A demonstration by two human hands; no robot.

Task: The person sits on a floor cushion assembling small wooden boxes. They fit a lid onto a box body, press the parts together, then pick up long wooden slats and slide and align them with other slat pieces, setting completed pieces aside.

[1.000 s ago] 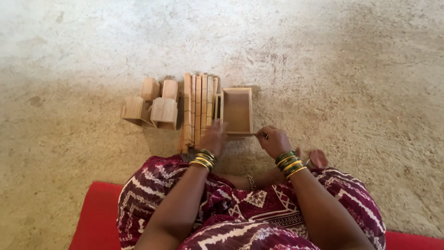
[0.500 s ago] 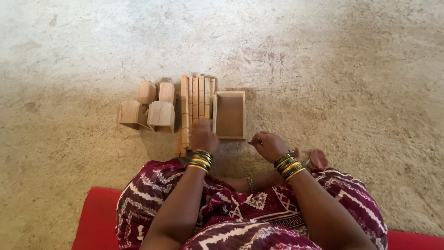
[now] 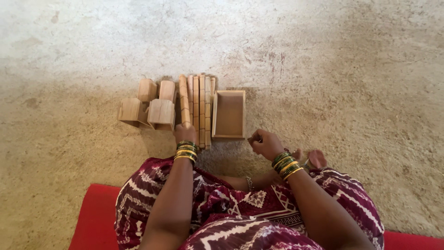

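Change: the left hand is drawn back from the top of the wooden strips to their near end; the right hand is moved a little away from the open wooden box.
Meaning: the strips seem aligned (a judgement only).
Left hand: laid on the strip ends; whether it grips them cannot be told.
Right hand: loosely clenched, nothing seen in it.
Blocks: left of the strips, untouched.

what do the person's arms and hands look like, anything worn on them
Both arms are bare, with no sleeves reaching the forearms. The left hand has a stack of green and gold bangles at the wrist. The right hand wears a similar stack of green and gold bangles. No gloves show; rings are too small to tell.
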